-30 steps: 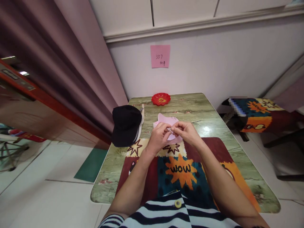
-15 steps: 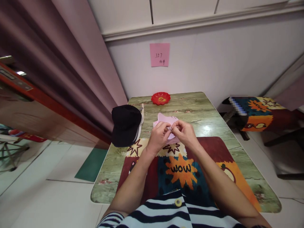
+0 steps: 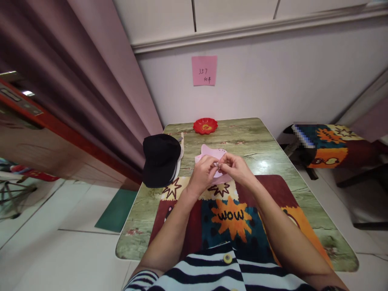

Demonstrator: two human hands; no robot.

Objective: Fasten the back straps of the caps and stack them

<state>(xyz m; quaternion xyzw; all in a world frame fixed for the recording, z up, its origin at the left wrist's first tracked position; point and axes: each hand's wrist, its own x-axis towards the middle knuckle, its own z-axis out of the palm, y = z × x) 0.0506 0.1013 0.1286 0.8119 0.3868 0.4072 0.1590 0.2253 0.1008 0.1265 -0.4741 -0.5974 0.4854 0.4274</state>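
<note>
Over the far edge of the patterned mat, my left hand [image 3: 203, 173] and my right hand [image 3: 238, 167] meet with fingertips pinched together. Between them is a small, thin, pale piece, too tiny to make out. Just beneath and behind the fingers lies a light pink item [image 3: 209, 150] with a curved outline and a few small dark dots near its upper right. My hands cover much of it, so its kind does not show. To the left of my hands rests a black cap [image 3: 160, 155], with a white edge of something under it.
A red scalloped dish [image 3: 205, 126] stands at the table's far edge, near the wall. The colourful mat [image 3: 218, 234] covers the front of the green marbled table [image 3: 136, 226]. A curtain hangs at the left. Another mat-covered surface [image 3: 330, 157] is at the right.
My right hand's fingers have shifted slightly, and its forearm has moved a little to the right. My left hand stays nearly still, and both remain pinched at the same spot.
</note>
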